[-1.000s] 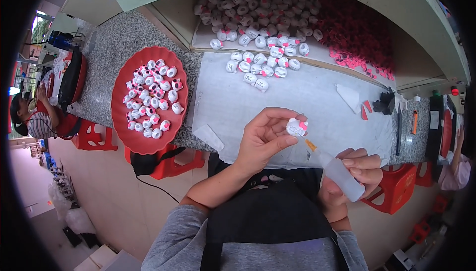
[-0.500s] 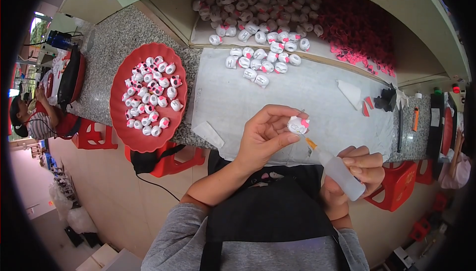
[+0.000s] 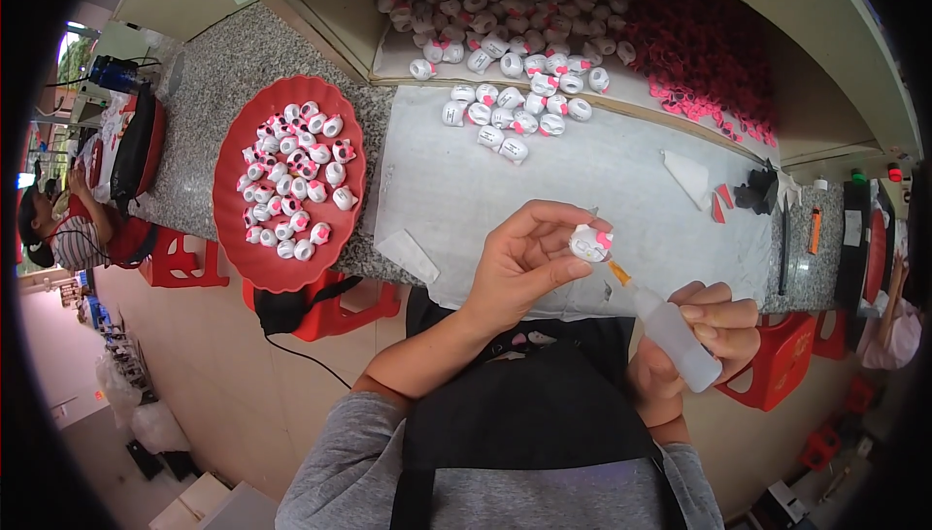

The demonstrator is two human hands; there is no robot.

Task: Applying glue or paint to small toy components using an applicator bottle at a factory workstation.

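Note:
Between thumb and fingers, my left hand [image 3: 524,263] pinches a small white cat-shaped figurine head [image 3: 589,243] with a pink bow. My right hand [image 3: 716,331] is wrapped round a translucent white squeeze bottle [image 3: 680,344], tilted up to the left. Its orange nozzle tip [image 3: 618,272] is at the lower right edge of the figurine head; whether they touch I cannot tell. Both hands are above the front part of a white paper sheet [image 3: 417,190]. Several like heads [image 3: 513,122] stand in a loose group at the sheet's far edge.
A red scalloped tray [image 3: 233,248] with many heads lies to the left. Shelved at the back are a pile of white heads [image 3: 505,1] and a pile of pink pieces [image 3: 709,74]. A black cloth [image 3: 757,190] and an orange-handled tool [image 3: 815,231] lie right. Red stools [image 3: 777,365] stand below.
Both hands have shifted very slightly right, with the bottle still against or near the head. The grips look the same.

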